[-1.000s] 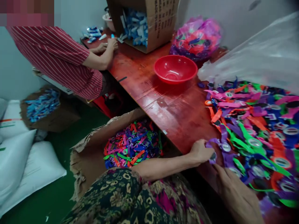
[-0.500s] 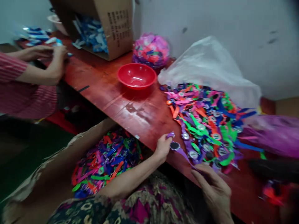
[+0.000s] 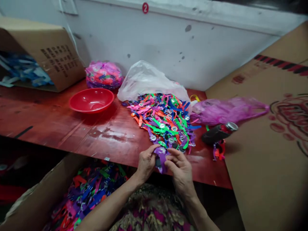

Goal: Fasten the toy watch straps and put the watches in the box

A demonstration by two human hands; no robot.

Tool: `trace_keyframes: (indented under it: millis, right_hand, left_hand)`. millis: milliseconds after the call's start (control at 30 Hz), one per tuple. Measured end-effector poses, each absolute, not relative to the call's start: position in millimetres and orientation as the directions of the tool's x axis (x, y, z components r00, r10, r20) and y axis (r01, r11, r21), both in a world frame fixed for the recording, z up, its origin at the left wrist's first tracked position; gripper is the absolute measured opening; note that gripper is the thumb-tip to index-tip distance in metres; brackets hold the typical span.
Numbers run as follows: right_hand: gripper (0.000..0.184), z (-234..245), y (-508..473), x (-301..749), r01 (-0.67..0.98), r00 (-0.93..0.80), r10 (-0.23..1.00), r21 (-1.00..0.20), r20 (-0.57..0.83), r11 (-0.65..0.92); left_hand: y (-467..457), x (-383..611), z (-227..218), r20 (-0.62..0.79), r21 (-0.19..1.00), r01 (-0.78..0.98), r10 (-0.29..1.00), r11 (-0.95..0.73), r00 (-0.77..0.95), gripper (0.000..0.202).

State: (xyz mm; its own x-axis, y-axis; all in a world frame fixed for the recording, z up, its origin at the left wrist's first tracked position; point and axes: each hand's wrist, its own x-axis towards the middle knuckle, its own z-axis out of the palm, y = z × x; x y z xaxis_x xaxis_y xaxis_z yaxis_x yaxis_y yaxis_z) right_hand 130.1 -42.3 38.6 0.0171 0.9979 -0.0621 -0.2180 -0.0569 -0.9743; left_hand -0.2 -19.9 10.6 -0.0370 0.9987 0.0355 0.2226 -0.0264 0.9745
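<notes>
A white-painted wall [image 3: 156,41] fills the view from 10 to 2 o'clock, scuffed with dark marks, with a round red sign bearing a 2 [image 3: 145,8] at 12 o'clock. A wooden workbench [image 3: 72,128] with a glossy red-brown top runs along it. At 3 o'clock, a large printed cardboard sheet [image 3: 264,166] stands tilted over the bench's far end. A tipped cardboard carton [image 3: 55,54] sits on the bench at 10 o'clock. Deep shadow lies under the bench at 8 o'clock. The light is soft and dim, with pale glare on the bench top.
</notes>
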Motion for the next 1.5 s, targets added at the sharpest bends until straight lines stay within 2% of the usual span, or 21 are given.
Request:
trace_keyframes:
  millis: [67,133,233,333,533,733,833,967,1200,1300,1367,1433,1500]
  right_hand:
    - [0.037,33,-42,135,-0.315,-0.039,0.990,-0.939,-0.136,-0.141]
    - [0.043,28,-42,140,-0.369,-0.050,0.982,-0.910,-0.184,-0.189]
    - [0.049,24,-46,142,-0.391,-0.063,0.974,-0.893,-0.217,-0.224]
    - [0.050,24,-49,141,-0.371,-0.083,0.974,-0.900,-0.212,-0.228]
    - [0.058,21,-48,142,-0.324,-0.180,0.966,-0.915,-0.188,-0.239]
    - [0.056,27,-50,153,-0.334,-0.268,0.934,-0.886,-0.237,-0.321]
    - [0.057,26,-51,154,-0.339,-0.334,0.910,-0.869,-0.246,-0.360]
    - [0.059,27,-54,151,-0.286,-0.517,0.818,-0.850,-0.251,-0.441]
    - [0.063,29,-61,150,-0.143,-0.669,0.690,-0.863,-0.277,-0.485]
    - [0.068,31,-63,151,-0.075,-0.733,0.607,-0.851,-0.306,-0.519]
    - [0.068,32,-63,153,-0.051,-0.753,0.581,-0.852,-0.310,-0.521]
    - [0.060,35,-59,154,-0.058,-0.731,0.616,-0.872,-0.294,-0.486]
    - [0.050,37,-52,154,-0.104,-0.671,0.695,-0.894,-0.260,-0.436]
  left_hand:
    - [-19,5,15,-0.115,0.992,0.051,0.993,0.113,0.028,0.032]
    - [-19,10,17,-0.275,0.945,-0.143,0.952,0.293,0.132,0.038]
    - [-22,17,15,-0.388,0.852,-0.284,0.895,0.439,0.219,0.043]
    - [-28,24,11,-0.386,0.855,-0.299,0.905,0.423,0.176,0.037]
    - [-37,27,1,-0.340,0.912,-0.166,0.917,0.375,0.208,0.039]
    - [-33,19,-2,-0.316,0.925,-0.190,0.944,0.328,0.090,0.026]
    - [-31,13,-1,-0.259,0.961,-0.092,0.966,0.259,0.015,0.029]
    - [-26,5,6,-0.117,0.993,0.015,0.982,0.120,-0.146,0.035]
    - [-13,-4,9,-0.086,0.995,0.031,0.981,0.092,-0.174,0.030]
    - [-10,-6,5,-0.141,0.990,-0.006,0.976,0.142,-0.164,0.033]
    - [-10,-6,5,-0.247,0.965,-0.125,0.960,0.231,-0.133,0.036]
    - [-12,-5,7,-0.363,0.909,-0.256,0.926,0.327,-0.104,0.035]
    - [-14,-3,10,-0.405,0.882,-0.302,0.910,0.362,-0.092,0.031]
